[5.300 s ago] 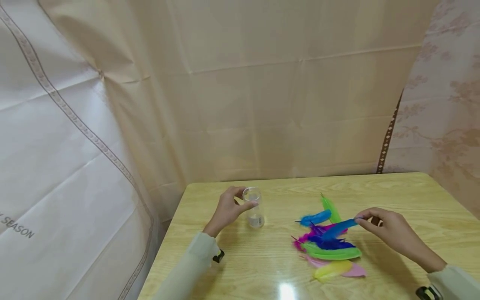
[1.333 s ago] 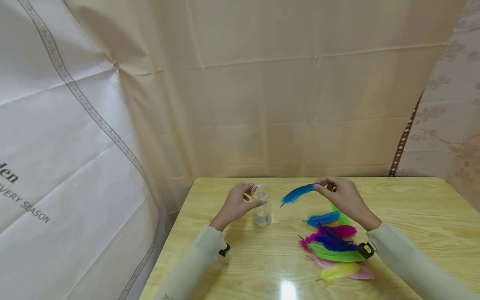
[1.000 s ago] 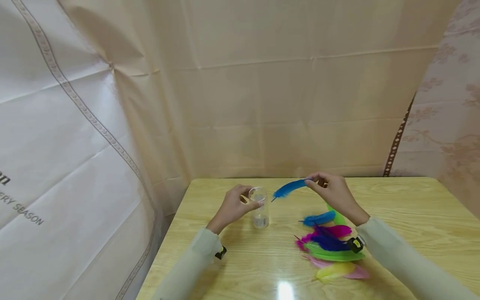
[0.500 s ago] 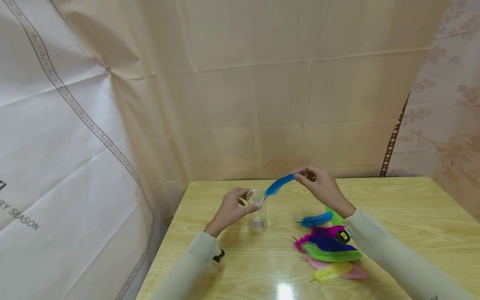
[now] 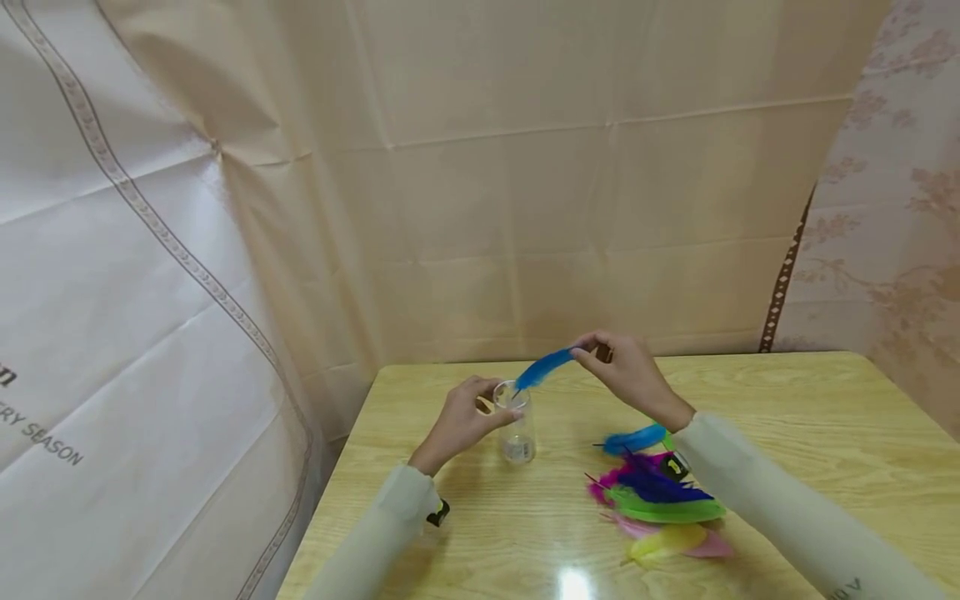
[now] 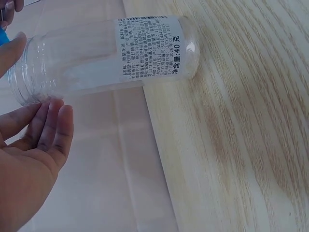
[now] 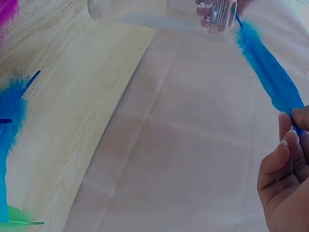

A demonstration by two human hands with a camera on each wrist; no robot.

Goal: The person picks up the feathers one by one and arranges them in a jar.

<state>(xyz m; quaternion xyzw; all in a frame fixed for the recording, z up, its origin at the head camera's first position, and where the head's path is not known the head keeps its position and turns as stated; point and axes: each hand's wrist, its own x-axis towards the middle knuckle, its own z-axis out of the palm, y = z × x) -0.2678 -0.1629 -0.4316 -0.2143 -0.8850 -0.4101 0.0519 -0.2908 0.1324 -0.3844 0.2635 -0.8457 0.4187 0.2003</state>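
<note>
A clear plastic jar (image 5: 517, 433) with a printed label (image 6: 149, 48) stands upright on the wooden table. My left hand (image 5: 461, 421) holds it near the threaded neck, thumb on one side and fingers on the other. Between thumb and fingertips, my right hand (image 5: 626, 375) pinches one end of a blue feather (image 5: 543, 368). That feather slants down to the left, its bare quill at the jar's mouth. In the right wrist view the blue feather (image 7: 270, 70) points its quill at the jar's rim, beside my right hand (image 7: 289, 179).
Right of the jar lies a loose pile: a light blue feather (image 5: 633, 439), a dark blue feather (image 5: 660, 483), a green feather (image 5: 660, 506), a yellow feather (image 5: 667, 542), plus pink and magenta ones. A beige cloth (image 5: 562, 208) hangs behind the table (image 5: 450, 550).
My right hand has lifted the blue feather off the pile and carried it left to the jar, its quill tip now reaching the mouth. The left hand stays on the jar.
</note>
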